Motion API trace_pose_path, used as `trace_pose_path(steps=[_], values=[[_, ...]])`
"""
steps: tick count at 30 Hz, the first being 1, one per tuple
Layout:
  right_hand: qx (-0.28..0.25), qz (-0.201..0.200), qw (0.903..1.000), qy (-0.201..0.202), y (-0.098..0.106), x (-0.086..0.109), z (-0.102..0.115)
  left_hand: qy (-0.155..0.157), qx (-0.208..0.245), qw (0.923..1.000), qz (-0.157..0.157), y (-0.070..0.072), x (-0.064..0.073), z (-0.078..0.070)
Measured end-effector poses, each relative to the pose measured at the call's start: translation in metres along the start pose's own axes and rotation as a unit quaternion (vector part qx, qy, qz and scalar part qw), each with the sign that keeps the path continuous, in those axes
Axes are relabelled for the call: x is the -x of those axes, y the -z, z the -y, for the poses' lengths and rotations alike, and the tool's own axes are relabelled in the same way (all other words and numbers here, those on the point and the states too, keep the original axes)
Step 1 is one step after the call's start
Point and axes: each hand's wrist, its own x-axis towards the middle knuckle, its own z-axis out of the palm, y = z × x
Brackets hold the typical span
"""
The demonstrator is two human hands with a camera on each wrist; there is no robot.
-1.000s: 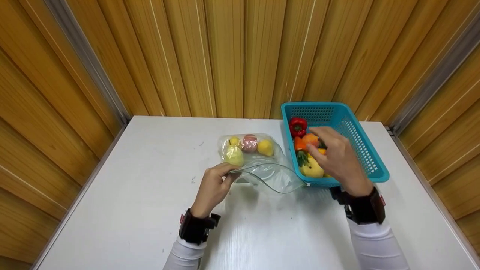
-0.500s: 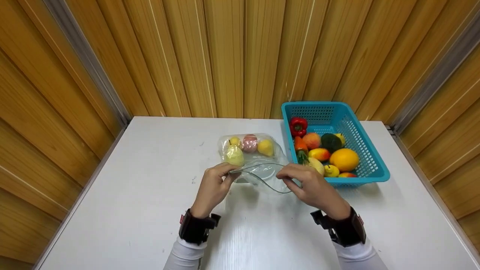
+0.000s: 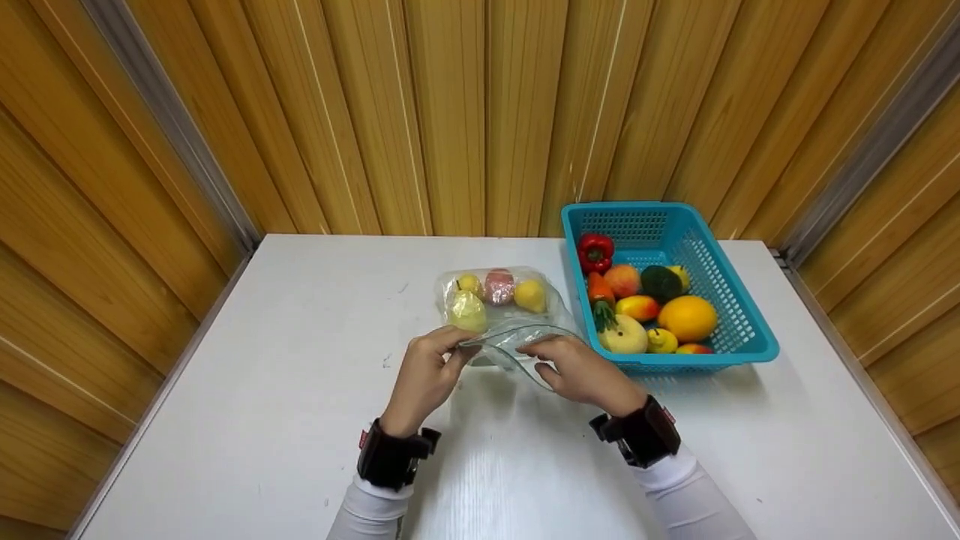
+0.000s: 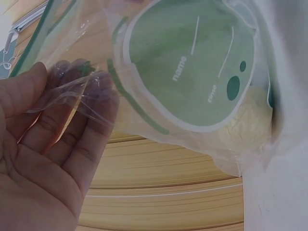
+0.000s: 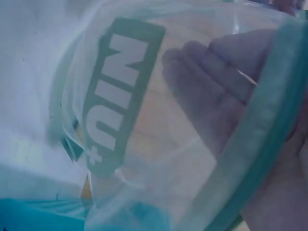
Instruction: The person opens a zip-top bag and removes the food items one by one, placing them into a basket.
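Note:
A clear zip bag (image 3: 517, 319) lies on the white table with a pale green fruit (image 3: 467, 311), a pinkish-red fruit (image 3: 499, 287) and two yellow ones showing through it. My left hand (image 3: 431, 375) pinches the left corner of its parted mouth. Green print with "name" and "time" shows on the bag (image 4: 187, 67) in the left wrist view. My right hand (image 3: 581, 371) has its fingers inside the mouth. In the right wrist view its extended fingers (image 5: 207, 86) show through the plastic, behind the green zip strip (image 5: 260, 144), with nothing seen in them.
Just right of the bag stands a turquoise basket (image 3: 739, 300). It holds a red bell pepper (image 3: 595, 253), a peach (image 3: 622, 280), a carrot (image 3: 601, 289), a dark green fruit (image 3: 661, 283), a large orange-yellow fruit (image 3: 688, 319) and several others. Wood-grain panels (image 3: 450, 112) border the table.
My right hand has come left from over the basket to the bag's mouth, and its fingers have gone in. My left hand keeps its pinch in the same place.

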Motion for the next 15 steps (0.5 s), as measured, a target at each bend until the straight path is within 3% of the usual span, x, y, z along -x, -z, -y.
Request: trace_pose_path(steps=[5, 11, 13, 15], values=[[0.035, 0.028, 0.9979, -0.047, -0.011, -0.017, -0.001, -0.003, -0.004, 1.0, -0.001, -0.001, 0.001, 0.001], [0.123, 0.042, 0.9915, 0.002, -0.027, -0.039, -0.006, -0.006, -0.018, 0.9998, -0.006, -0.001, 0.001, 0.001], [0.119, 0.059, 0.9911, -0.011, -0.031, -0.048, -0.007, -0.008, -0.02, 0.9997, -0.006, -0.001, 0.001, 0.001], [0.084, 0.082, 0.9915, -0.055, -0.035, -0.057, -0.008, -0.009, -0.022, 0.9997, -0.006, -0.001, 0.001, 0.001]])
